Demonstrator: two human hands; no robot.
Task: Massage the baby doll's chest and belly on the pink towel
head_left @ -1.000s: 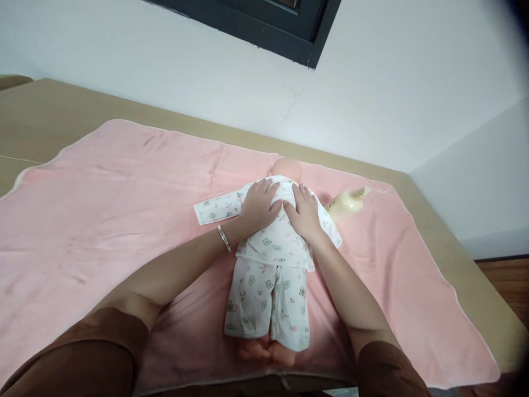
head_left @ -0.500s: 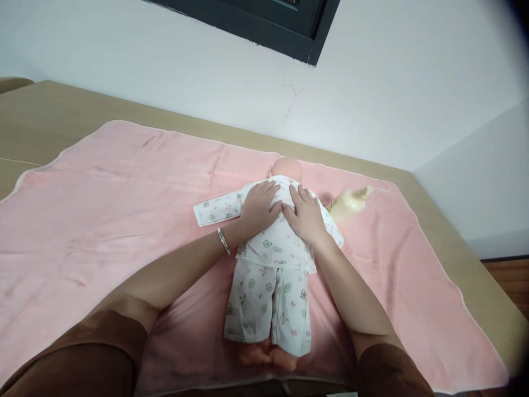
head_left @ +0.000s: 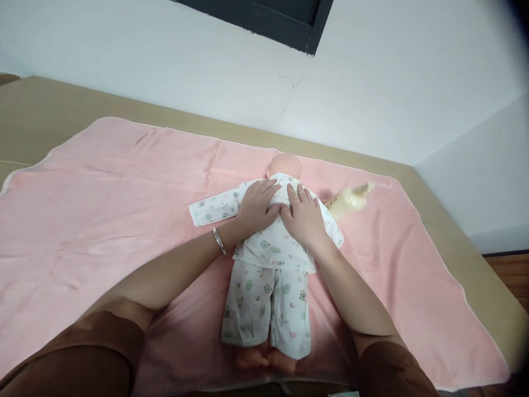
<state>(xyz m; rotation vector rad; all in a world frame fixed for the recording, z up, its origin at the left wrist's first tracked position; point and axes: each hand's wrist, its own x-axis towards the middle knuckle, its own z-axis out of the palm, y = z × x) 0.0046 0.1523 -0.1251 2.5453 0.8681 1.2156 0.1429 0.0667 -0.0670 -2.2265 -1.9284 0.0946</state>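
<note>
Doll [head_left: 268, 251] lay on pink blanket [head_left: 124, 204] atop desk [head_left: 53, 110]. L hand [head_left: 256, 208] & R hand [head_left: 306, 219] rested flat on shirt [head_left: 256, 245]: L fingers nearly together, R slightly apart, neither clamped. Prob. needed light, even pressure.

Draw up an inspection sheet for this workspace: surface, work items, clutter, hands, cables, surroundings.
Surface: wood-toned table, largely covered by a lightly creased pink blanket.
Work items: doll lying on the blanket, head away from the person, in white printed shirt and trousers.
Clutter: glossy cream object near the doll's shoulder; identity unclear.
Hands: left hand and right hand flat on the shirt, fingers extended.
Cables: nothing seen.
Surroundings: white wall, dark frame.
</note>
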